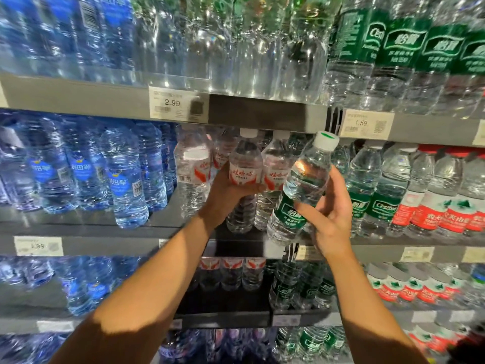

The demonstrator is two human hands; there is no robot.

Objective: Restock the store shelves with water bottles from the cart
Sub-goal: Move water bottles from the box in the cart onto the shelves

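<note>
The green-labelled bottle [299, 190] is off the shelf, tilted with its white cap up and to the right, held in front of the middle shelf [91, 227]. The right hand [328, 214] wraps it from the right, thumb across the green label and fingers curled round the far side. Just to its left, the left hand [228, 193] grips a red-and-white labelled bottle [245, 174] around its middle; that bottle is upright, and I cannot tell whether its base sits on the shelf or is lifted clear.

More red-and-white bottles [193, 169] crowd close on both sides of it, so the gap there is tight. Right of the held bottle stand green-labelled bottles [363, 190], then red-labelled ones [456, 208]. Blue-tinted bottles [123, 179] fill the left stretch of the same shelf. Overhead, the upper shelf edge carries a price tag reading 2.99 [173, 102] and another reading 1.59 [364, 123]; the cap of the tilted bottle sits just beneath that edge.

Both forearms reach up from below, bare, the left crossing inward toward the centre, the right rising steeper.
</note>
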